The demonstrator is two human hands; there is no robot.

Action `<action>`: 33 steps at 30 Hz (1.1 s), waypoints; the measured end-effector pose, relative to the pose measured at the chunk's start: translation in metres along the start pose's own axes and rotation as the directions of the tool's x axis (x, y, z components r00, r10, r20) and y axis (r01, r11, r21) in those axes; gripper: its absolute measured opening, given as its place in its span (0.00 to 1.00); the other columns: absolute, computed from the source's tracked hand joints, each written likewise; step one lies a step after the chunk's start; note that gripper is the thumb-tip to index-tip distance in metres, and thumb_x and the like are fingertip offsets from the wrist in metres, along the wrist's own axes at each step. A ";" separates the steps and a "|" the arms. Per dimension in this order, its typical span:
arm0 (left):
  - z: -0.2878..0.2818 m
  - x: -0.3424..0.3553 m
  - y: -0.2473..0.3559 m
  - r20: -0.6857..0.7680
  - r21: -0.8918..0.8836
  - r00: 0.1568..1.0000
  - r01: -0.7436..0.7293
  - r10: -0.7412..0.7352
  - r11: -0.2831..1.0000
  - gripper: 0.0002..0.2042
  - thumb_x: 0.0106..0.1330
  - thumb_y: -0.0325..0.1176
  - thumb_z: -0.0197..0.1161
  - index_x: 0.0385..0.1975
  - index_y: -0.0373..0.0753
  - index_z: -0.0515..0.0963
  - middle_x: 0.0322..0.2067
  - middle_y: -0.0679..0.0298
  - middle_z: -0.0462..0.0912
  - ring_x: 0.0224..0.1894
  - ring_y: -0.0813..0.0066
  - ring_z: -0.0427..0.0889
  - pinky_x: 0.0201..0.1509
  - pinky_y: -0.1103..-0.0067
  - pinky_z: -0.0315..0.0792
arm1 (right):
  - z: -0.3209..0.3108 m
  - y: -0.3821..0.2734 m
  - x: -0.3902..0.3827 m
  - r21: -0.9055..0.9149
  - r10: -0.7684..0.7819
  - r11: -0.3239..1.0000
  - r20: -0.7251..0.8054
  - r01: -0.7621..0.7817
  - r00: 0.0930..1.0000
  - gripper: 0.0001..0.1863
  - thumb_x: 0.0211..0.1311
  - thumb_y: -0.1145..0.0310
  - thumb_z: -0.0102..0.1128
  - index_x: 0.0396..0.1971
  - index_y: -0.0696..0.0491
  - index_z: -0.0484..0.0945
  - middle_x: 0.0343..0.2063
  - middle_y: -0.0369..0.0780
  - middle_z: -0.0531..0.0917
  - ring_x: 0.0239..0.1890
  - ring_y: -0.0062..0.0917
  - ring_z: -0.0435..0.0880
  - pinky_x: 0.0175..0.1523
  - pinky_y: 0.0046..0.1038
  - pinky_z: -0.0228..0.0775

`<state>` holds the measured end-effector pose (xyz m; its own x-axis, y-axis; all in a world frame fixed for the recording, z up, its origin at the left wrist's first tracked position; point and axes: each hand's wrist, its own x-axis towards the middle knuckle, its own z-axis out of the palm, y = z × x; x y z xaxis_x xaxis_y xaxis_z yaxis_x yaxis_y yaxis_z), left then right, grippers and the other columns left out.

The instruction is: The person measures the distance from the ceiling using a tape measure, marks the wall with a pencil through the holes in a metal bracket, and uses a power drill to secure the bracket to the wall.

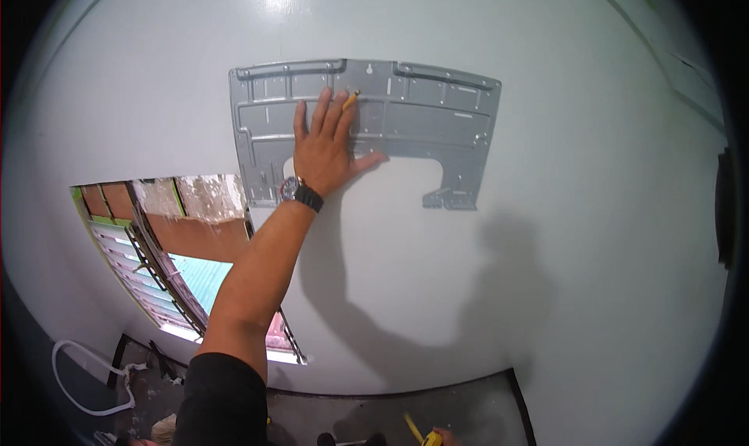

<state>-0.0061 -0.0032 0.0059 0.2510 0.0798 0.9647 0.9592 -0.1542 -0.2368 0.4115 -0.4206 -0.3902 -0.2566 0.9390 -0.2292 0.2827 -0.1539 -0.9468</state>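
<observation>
My left hand (324,153) lies flat against a grey metal mounting plate (421,122) on the white wall, its fingers stretched out. Beside the index fingertip pokes out a yellow stick like a pencil (351,99), dark at its end. Whether it is gripped or only pinned against the plate, I cannot make out. The plate has ribs, slots and a large cut-out along its lower side. Low at the bottom edge, my right hand (446,437) is closed on a yellow tape measure (431,440), mostly out of frame. A short length of its yellow tape sticks out.
Left of and below the plate, a window opening (195,235) holds louvre slats, brown board and metal frames. A white hose or cable (86,411) loops at the lower left. The grey floor (328,415) runs along the wall's foot, and a dark object (725,208) borders the right.
</observation>
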 end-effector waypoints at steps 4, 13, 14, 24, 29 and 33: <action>0.005 0.005 0.011 -0.027 -0.034 1.000 0.015 -0.016 0.999 0.50 0.58 0.76 0.66 0.71 0.41 0.73 0.76 0.64 0.68 0.83 0.61 0.55 0.84 0.47 0.40 | -0.026 0.120 0.062 0.891 0.593 0.258 0.159 -0.373 0.790 0.29 0.72 0.45 0.58 0.60 0.52 0.69 0.43 0.48 0.80 0.43 0.48 0.83 0.46 0.55 0.78; 0.005 -0.004 0.004 0.073 0.067 0.996 0.037 -0.042 0.997 0.54 0.58 0.85 0.54 0.73 0.44 0.72 0.79 0.65 0.63 0.85 0.67 0.48 0.86 0.50 0.33 | -0.023 0.001 0.107 0.547 0.122 0.769 -0.632 0.330 0.765 0.31 0.75 0.49 0.59 0.69 0.48 0.67 0.51 0.41 0.75 0.48 0.32 0.79 0.45 0.41 0.80; 0.004 0.000 0.004 0.066 0.081 0.997 0.042 -0.048 0.996 0.54 0.58 0.85 0.54 0.73 0.44 0.72 0.79 0.65 0.63 0.85 0.67 0.48 0.86 0.50 0.33 | -0.022 -0.015 0.110 0.267 -0.118 0.850 -0.743 0.454 0.658 0.34 0.75 0.50 0.58 0.75 0.46 0.64 0.54 0.40 0.75 0.49 0.31 0.80 0.45 0.36 0.81; -0.003 -0.002 0.004 -0.026 -0.069 0.999 0.040 -0.041 0.997 0.49 0.58 0.80 0.60 0.69 0.45 0.76 0.77 0.64 0.66 0.84 0.64 0.52 0.86 0.49 0.38 | -0.067 -0.229 0.180 -0.121 -0.671 0.683 -0.493 0.720 0.554 0.42 0.73 0.55 0.56 0.82 0.53 0.55 0.66 0.47 0.70 0.57 0.32 0.78 0.55 0.32 0.77; -0.003 -0.004 0.004 -0.039 -0.074 0.998 0.043 -0.046 0.996 0.47 0.59 0.80 0.59 0.68 0.46 0.77 0.77 0.65 0.67 0.84 0.65 0.53 0.86 0.49 0.38 | -0.062 -0.305 0.216 -0.127 -0.753 0.616 -0.384 0.777 0.534 0.43 0.73 0.53 0.56 0.82 0.54 0.54 0.67 0.48 0.70 0.58 0.32 0.78 0.55 0.32 0.77; -0.002 -0.003 0.003 -0.037 -0.058 0.998 0.040 -0.042 0.998 0.48 0.59 0.80 0.59 0.68 0.46 0.77 0.77 0.65 0.67 0.84 0.65 0.52 0.86 0.49 0.38 | -0.057 -0.342 0.250 -0.144 -0.808 0.556 -0.324 0.819 0.492 0.43 0.73 0.51 0.55 0.82 0.54 0.54 0.67 0.49 0.69 0.58 0.32 0.78 0.53 0.32 0.79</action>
<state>-0.0042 -0.0062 0.0020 0.2055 0.0497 0.9774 0.9593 -0.2079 -0.1911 0.3036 -0.1157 -0.1106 -0.0548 0.6859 0.7257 0.0807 0.7274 -0.6814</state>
